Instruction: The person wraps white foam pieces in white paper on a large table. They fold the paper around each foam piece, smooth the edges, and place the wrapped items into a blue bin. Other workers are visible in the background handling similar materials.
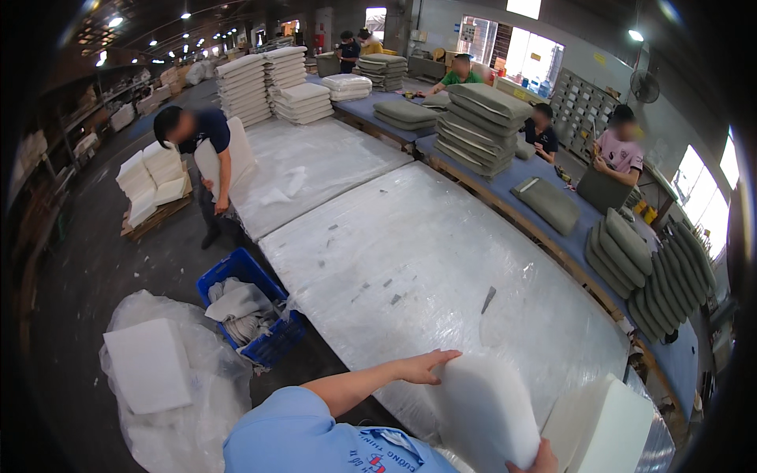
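A white foam cushion pad (485, 410) with rounded corners stands tilted in front of me at the near edge of the table. At its upper left corner is my left hand (426, 366), fingers stretched out and the thumb apart, touching or very close to the foam. My right hand (540, 459) grips the pad's lower right edge; part of that hand is cut off by the picture's lower rim. Just right of this pad, thick white foam blocks (611, 430) lean side by side.
The plastic-covered table (378, 236) carries small dark scraps (489, 299). At left stand a blue crate (268, 347) of cloth and a plastic-wrapped foam block (148, 366). A co-worker (201, 150) handles foam at far left. Grey cushions (481, 126) and other workers line the blue table (568, 236).
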### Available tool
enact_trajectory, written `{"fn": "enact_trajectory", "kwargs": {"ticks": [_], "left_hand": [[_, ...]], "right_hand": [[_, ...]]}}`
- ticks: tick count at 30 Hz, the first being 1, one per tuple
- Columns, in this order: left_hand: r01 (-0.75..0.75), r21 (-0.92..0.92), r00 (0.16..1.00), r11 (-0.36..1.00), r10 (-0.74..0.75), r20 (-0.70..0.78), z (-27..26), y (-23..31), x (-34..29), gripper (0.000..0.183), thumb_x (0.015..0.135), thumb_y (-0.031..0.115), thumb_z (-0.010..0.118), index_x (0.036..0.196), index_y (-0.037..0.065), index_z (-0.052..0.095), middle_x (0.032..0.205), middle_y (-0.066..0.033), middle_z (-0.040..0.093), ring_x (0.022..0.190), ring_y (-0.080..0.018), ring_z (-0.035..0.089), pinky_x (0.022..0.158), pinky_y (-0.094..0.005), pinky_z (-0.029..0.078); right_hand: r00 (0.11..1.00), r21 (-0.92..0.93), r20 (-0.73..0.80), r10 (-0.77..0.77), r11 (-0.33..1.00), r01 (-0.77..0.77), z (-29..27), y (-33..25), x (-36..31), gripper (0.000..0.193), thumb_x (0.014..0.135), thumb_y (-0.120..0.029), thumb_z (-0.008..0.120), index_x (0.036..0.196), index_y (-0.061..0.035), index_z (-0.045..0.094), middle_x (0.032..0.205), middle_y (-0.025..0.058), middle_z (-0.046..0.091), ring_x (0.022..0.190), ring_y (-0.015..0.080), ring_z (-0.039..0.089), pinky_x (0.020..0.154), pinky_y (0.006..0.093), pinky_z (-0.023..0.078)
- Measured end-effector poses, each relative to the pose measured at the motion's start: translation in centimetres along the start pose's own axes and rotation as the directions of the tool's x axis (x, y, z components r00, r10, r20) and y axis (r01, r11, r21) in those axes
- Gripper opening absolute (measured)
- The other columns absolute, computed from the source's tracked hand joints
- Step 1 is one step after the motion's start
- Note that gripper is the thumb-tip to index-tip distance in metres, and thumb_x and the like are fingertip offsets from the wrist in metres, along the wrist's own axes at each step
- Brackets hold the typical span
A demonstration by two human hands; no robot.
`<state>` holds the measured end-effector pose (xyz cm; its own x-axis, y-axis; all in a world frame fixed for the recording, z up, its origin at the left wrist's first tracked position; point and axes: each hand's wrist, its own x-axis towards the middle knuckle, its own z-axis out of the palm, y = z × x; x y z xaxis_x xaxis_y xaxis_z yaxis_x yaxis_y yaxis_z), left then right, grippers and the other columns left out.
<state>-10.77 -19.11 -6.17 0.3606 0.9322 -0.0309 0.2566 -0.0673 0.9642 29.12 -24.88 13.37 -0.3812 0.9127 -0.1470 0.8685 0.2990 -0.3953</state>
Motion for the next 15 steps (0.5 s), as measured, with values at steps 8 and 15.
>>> {"fn": "enact_trajectory", "kwargs": {"ticks": [8,15], "left_hand": [[-0.215,0.552,0.975,0.806,0.141,0.175,4.1,-0.5,4.7,0.061,0.071,0.038,0.089,0.122,0.016,0.064,0.120,-0.0073,0.067,0.126,-0.0296,0.059,0.119,-0.0652,0.026],[-0.300,0.757,0.954,0.580,0.176,0.244,-0.2,10.6,4.9,0.041,0.072,0.030,0.083,0.107,0.012,0.068,0.106,-0.0078,0.071,0.116,-0.0288,0.066,0.123,-0.0664,0.023]], "right_hand": [[0.967,0.143,-0.051,0.250,0.960,-0.240,2.0,6.7,-9.5,0.084,0.075,-0.019,0.082,0.150,-0.0060,0.048,0.131,0.0283,0.068,0.129,0.0424,0.062,0.108,0.0535,0.047],[0.920,0.598,-0.205,0.335,0.787,-0.153,5.6,10.0,-10.2,0.055,0.076,-0.012,0.083,0.126,0.0040,0.066,0.120,0.0169,0.073,0.111,0.0295,0.070,0.097,0.0423,0.054]]}}
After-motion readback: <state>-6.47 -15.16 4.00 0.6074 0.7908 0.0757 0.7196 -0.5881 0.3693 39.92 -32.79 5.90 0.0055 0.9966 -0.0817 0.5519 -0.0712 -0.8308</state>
